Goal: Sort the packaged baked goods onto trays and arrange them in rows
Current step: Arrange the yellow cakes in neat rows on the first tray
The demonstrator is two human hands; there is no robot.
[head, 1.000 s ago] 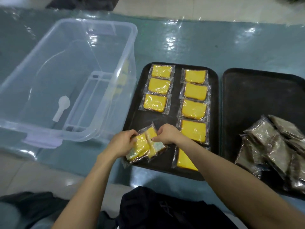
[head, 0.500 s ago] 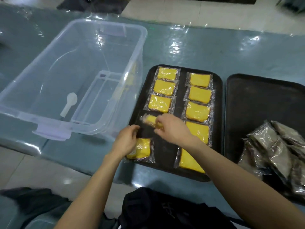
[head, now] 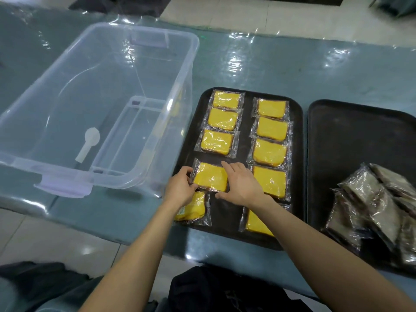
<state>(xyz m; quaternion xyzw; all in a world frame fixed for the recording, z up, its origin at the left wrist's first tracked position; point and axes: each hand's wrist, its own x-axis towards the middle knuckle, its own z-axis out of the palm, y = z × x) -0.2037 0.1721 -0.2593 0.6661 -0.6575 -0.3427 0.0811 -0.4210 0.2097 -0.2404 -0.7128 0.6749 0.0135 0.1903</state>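
A dark tray (head: pixel 247 95) holds two rows of yellow cake slices in clear wrappers. The fourth packet of the left row (head: pixel 210 177) lies flat between my hands. My left hand (head: pixel 180 188) pinches its left edge with fingers and thumb. My right hand (head: pixel 242 184) presses on its right edge, fingers spread. Below it another yellow packet (head: pixel 193 209) lies at the tray's near left corner, partly under my left wrist. My right forearm covers part of the right row's last packet (head: pixel 254 224).
A second dark tray (head: pixel 360 136) stands to the right, with a loose pile of brown wrapped packets (head: pixel 373 203) in its near part. A large clear plastic bin (head: pixel 94 104) sits left of the trays, with a white scoop (head: pixel 89 143) inside. The table edge runs close to me.
The two packets I held together are now apart: one lies at the tray's near left corner, and my right hand has carried the other up and laid it flat below the left row's third packet.
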